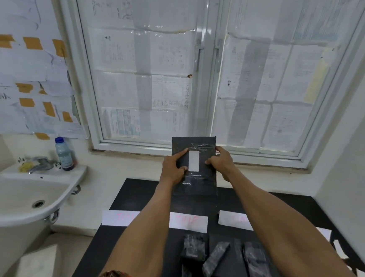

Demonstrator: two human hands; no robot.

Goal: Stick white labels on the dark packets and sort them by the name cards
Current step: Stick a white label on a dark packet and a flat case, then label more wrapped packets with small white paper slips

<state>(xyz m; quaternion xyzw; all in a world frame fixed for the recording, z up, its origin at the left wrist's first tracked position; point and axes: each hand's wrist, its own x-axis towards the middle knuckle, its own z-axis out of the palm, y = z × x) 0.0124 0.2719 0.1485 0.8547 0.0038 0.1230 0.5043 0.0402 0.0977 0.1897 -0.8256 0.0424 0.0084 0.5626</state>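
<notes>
Item one — dark packet [195,165], held upright at the centre of the frame, above the far edge of the black table [124,193]. A white label [193,161] sits on its face, between our two hands.

Left hand [173,169]: closed on the packet's left edge, thumb lying across the face just beside the label's left side. Right hand [221,160]: closed on the right edge, thumb tip pressed on the face near the label's lower right corner. The packet's top and bottom stand clear of both hands.

Name cards — three white cards with pink lettering in a row across the table below the packet: left card [120,217], middle card [189,222], right card [233,219]; our forearms partly cover them.

Loose packets [221,257]: a dark heap at lower centre, nearer than the cards.

Left of frame: white sink [28,194], with a blue-capped bottle [63,154] on its rim.
</notes>
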